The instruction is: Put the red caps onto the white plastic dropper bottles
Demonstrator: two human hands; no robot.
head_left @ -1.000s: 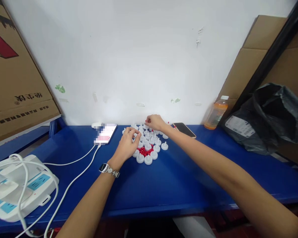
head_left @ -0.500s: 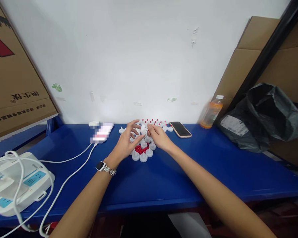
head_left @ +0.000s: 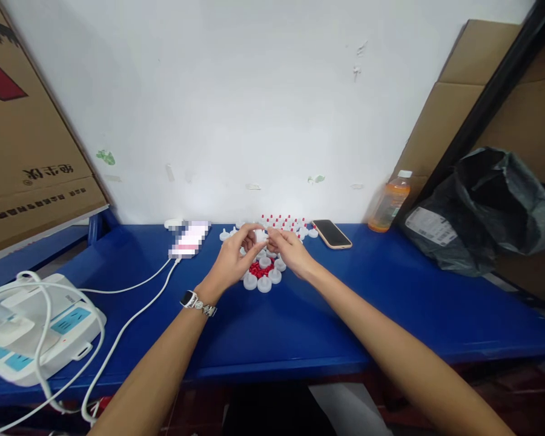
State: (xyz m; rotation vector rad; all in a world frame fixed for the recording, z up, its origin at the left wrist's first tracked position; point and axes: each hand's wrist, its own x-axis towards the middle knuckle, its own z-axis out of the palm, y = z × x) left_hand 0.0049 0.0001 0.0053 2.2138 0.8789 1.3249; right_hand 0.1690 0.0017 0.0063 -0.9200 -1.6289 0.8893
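A white nozzle cap (head_left: 260, 236) is between the curled fingers and thumb of my left hand (head_left: 234, 254), which wears a watch. My right hand (head_left: 290, 247) pinches at the cap's side; whatever its fingertips hold is too small to make out. Just below both hands lies a heap of small red tips (head_left: 256, 269), ringed by several white nozzle caps (head_left: 264, 284) standing spout up. Behind the hands, against the wall, stand several white caps with red tips on their spouts (head_left: 280, 223).
On the blue table (head_left: 272, 339), a phone (head_left: 331, 234) lies right of the caps and another phone (head_left: 189, 239) charges at the left. A white power strip (head_left: 49, 333) with cables sits far left. At right are an orange drink bottle (head_left: 390, 203) and a black plastic bag (head_left: 463, 224).
My left fingers have closed around the white cap, and my right fingertips have come up against it. The view has shifted slightly.
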